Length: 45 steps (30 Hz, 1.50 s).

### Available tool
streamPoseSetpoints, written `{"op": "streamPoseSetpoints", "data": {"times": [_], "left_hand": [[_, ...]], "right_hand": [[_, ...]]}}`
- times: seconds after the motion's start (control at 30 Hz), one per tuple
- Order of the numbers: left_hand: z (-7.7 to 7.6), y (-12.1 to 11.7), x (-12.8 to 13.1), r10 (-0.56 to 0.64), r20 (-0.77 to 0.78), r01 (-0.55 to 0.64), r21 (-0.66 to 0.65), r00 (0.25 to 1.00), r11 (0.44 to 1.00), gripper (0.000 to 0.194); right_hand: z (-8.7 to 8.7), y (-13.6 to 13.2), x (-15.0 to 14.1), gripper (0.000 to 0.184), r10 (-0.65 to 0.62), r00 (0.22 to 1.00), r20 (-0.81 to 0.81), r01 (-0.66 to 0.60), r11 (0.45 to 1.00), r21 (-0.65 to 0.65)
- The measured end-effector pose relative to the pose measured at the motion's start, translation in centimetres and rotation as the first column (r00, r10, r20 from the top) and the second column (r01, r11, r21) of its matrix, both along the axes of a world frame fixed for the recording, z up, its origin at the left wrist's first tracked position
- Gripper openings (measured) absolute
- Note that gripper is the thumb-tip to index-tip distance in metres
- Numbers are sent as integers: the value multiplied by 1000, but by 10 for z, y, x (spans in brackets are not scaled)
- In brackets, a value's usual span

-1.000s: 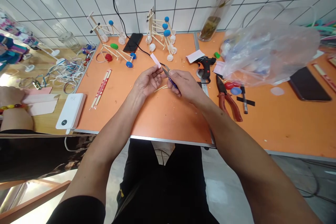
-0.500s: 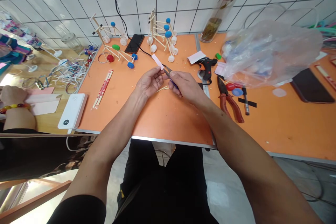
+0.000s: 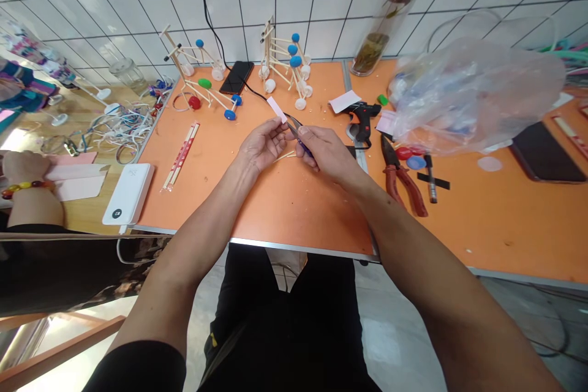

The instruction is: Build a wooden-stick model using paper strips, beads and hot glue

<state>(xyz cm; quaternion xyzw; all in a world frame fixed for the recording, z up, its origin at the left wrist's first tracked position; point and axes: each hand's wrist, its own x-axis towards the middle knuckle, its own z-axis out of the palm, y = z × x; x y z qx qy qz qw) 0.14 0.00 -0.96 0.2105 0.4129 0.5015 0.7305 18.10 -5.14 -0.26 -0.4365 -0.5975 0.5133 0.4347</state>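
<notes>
A narrow strip of pale pink paper [image 3: 277,109] is pinched in the fingers of my left hand [image 3: 265,144], its free end pointing up and left. My right hand [image 3: 325,150] is closed round a pair of scissors [image 3: 294,130], with dark handles partly hidden by the fingers. The blades meet the lower end of the strip, close to my left fingertips. Thin sticks [image 3: 285,155] lie on the orange table [image 3: 294,208] under my hands. Beyond them stand two stick frames with coloured caps, one at left [image 3: 202,83] and one in the middle [image 3: 282,58].
At right are a hot glue gun [image 3: 362,119], pliers [image 3: 399,177], a marker [image 3: 430,177], a plastic bag [image 3: 473,92] and a phone [image 3: 546,152]. Wrapped chopsticks [image 3: 181,156] and a white power bank [image 3: 128,194] lie left. Another person's arm [image 3: 32,190] rests at far left.
The view has shifted very slightly. My hands, the strip and the scissors keep nearly the same position.
</notes>
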Motion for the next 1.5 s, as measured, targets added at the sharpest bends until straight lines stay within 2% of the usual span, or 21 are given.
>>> {"op": "streamPoseSetpoints", "data": {"times": [0.33, 0.47, 0.67, 0.93, 1.07, 1.2, 1.33, 1.5], "left_hand": [[-8, 3, 0, -3, -28, 5, 50, 1000, 999, 13], [-3, 1, 0, 1, 20, -1, 18, 1000, 1000, 13], [7, -5, 4, 15, 75, -13, -32, 997, 999, 25], [6, -4, 5, 3, 44, -2, -19, 999, 1000, 28], [3, -3, 5, -6, -14, 7, 28, 1000, 1000, 24], [-3, -1, 3, -8, -70, 18, 147, 998, 989, 23], [-10, 2, 2, 9, -115, 19, 240, 993, 971, 26], [-11, 1, 2, 29, -153, 18, 301, 988, 954, 31]], "right_hand": [[4, -2, 2, 77, 9, 999, 47, -10, 1000, 12], [1, 0, 2, 75, 9, 999, 49, -10, 1000, 16], [-1, 1, 2, 67, 15, 998, 57, -14, 1000, -4], [5, -1, 2, 70, 14, 997, 82, -14, 1000, 4], [6, -2, 2, 69, 8, 996, 86, -8, 1000, 8], [6, -2, 1, 64, -2, 998, 62, 2, 1000, 2], [8, -2, 0, 58, -23, 1000, 20, 24, 999, -29], [9, -3, -1, 58, -18, 999, 42, 19, 999, -34]]}}
